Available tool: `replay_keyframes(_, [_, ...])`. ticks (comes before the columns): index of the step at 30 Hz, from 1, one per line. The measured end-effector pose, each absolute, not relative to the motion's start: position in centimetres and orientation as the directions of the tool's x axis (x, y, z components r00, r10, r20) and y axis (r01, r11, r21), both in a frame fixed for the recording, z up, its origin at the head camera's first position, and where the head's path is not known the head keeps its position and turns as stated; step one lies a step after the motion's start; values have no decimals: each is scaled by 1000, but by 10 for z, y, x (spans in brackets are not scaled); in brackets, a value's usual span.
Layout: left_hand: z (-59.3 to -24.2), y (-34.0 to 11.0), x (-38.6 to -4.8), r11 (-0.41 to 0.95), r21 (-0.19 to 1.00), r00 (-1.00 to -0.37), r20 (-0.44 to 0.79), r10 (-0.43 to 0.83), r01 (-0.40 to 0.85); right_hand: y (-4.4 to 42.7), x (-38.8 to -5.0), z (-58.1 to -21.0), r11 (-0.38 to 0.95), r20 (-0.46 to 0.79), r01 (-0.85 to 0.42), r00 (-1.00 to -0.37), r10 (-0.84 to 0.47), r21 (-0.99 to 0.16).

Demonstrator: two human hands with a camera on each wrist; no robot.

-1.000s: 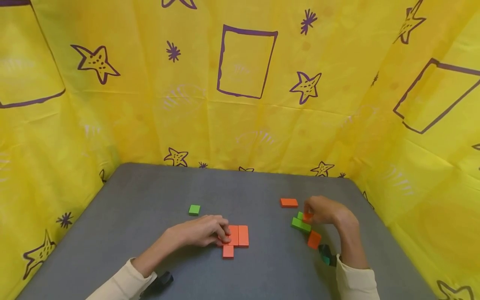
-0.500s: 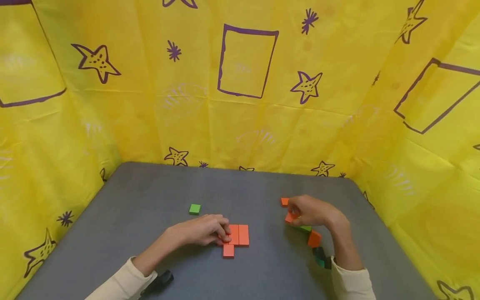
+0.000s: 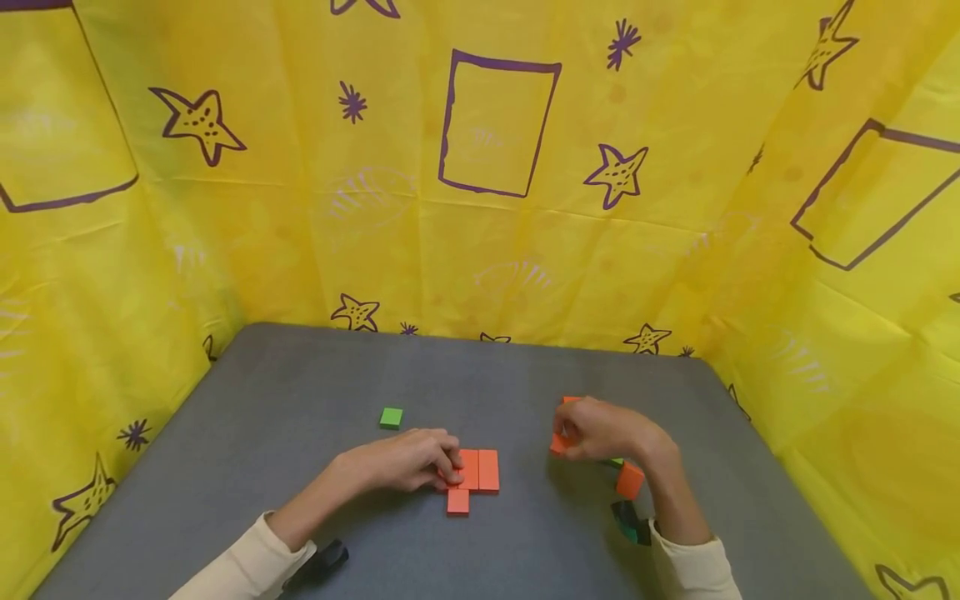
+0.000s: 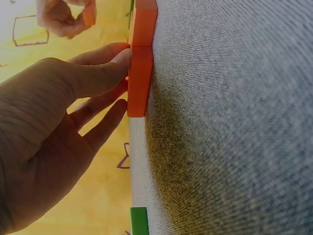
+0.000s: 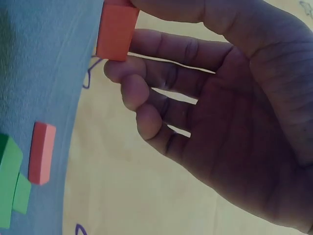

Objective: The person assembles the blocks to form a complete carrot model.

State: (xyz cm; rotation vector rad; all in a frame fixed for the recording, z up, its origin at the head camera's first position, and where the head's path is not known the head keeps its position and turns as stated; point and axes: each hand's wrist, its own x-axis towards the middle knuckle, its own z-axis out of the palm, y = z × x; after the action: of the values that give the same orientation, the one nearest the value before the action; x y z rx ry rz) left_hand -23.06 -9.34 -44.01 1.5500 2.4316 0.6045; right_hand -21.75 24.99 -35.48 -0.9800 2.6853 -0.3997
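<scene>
My left hand (image 3: 408, 461) rests its fingertips and thumb on a cluster of flat orange blocks (image 3: 488, 471) near the middle of the table; in the left wrist view its fairly straight fingers touch the top of one orange block (image 4: 140, 83). A small square orange block (image 3: 457, 502) adjoins the cluster's near side. To the right, my right hand (image 3: 611, 429) pinches a small orange block (image 5: 117, 32) between thumb and fingers, above the table. Its other fingers curl loosely below the block.
A green block (image 3: 391, 418) lies beyond my left hand. Near my right hand are an orange block (image 3: 630, 481), green blocks (image 5: 9, 176) partly hidden in the head view, and another orange block (image 5: 42, 153). Yellow patterned cloth (image 3: 480, 250) walls the grey table (image 3: 337, 367).
My right hand has moved left from the green blocks, carrying the small orange block toward the middle. My left hand has stayed on the orange cluster.
</scene>
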Motion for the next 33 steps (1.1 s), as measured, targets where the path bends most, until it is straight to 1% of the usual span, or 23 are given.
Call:
replay_keyframes(6, [-441,-93,-231,362,444,-429,57,902,820,235,-215,-358,699,-168,-629,-691,-703,-341])
replay_keyframes(13, [-441,-93,-232,347,425,-417,81,905,836,208,-212,-362,676,-210,-677,-644,-735,-291])
replay_keyframes(17, [-441,-93,-232,332,417,-405,99,909,846,185,-210,-373,639,-245,-714,-590,-770,-286])
replay_keyframes(22, [-440,-92,-231,349,416,-418,85,905,840,161,-205,-387,577,-274,-769,-513,-813,-274])
replay_keyframes(26, [-440,-92,-230,351,397,-418,93,904,848,150,-202,-394,574,-297,-769,-500,-814,-280])
replay_keyframes(29, [-441,-92,-230,342,397,-412,102,906,851,145,-201,-398,592,-313,-753,-511,-801,-286])
replay_keyframes(33, [-442,-93,-231,335,418,-410,102,906,844,141,-199,-402,600,-315,-760,-522,-793,-251])
